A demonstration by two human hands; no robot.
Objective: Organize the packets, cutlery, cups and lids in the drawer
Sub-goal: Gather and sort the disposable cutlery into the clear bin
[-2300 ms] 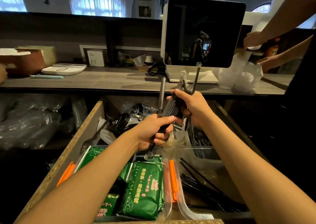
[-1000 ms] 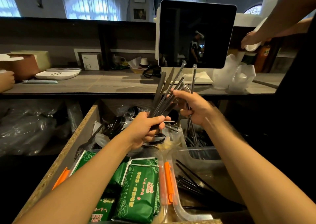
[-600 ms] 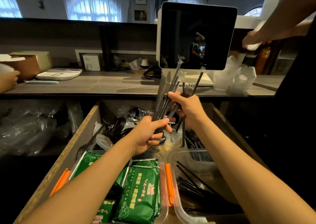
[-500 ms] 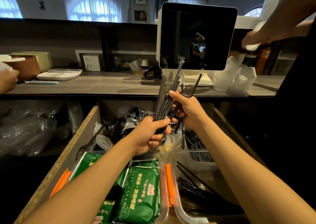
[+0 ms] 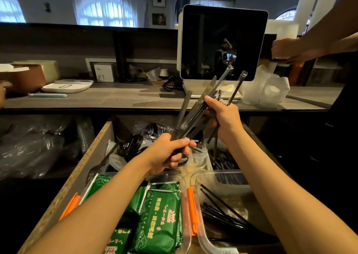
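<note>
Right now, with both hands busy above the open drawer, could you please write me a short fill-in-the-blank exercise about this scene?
1. Both hands hold one bundle of wrapped ____.
2. The left hand grips the bundle at its ____ end, the right hand higher up.
3. The packets in the near clear container are ____ in colour.
4. The clips on the clear containers are ____.

Missing words: cutlery; lower; green; orange

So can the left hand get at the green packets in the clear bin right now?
Probably not yet: the left hand grips the bundle of black cutlery, which the right hand also holds. The green packets lie uncovered just below it, so freeing that hand would do.
</note>
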